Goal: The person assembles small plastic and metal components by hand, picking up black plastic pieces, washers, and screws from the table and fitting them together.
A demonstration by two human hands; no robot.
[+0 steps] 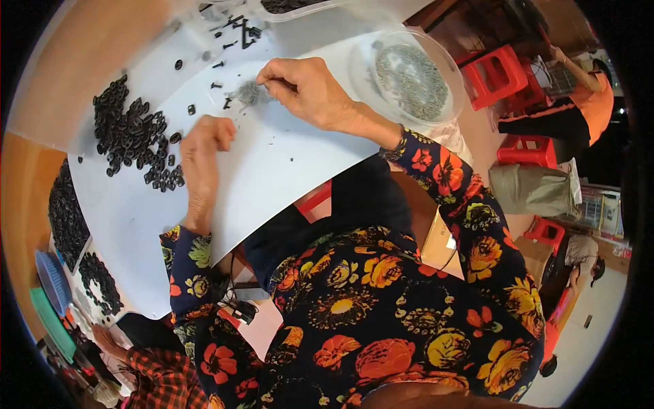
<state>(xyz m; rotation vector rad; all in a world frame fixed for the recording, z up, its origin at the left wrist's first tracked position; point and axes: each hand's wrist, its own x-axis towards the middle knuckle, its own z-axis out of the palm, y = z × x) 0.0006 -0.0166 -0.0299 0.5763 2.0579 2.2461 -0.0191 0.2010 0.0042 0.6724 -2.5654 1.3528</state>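
Observation:
My right hand (310,92) is above the white tabletop (300,143), its thumb and fingertips pinched together beside a small pile of thin grey metal pins (249,94). Whatever lies between those fingertips is too small to name. To its left, my left hand (203,160) is slightly smeared, with fingers curled inward and their contents hidden. A large heap of small black oval plastic parts (126,129) spreads left of that hand. Loose black pieces (227,103) lie between the heap and the pins.
A clear round tub (361,58) of grey pins (412,85) stands at the right. Black T-shaped parts (245,33) lie at the far side. Lower left, a co-worker's hand (109,342) is near more black parts (101,283). Red stools (495,78) and people are beyond the table.

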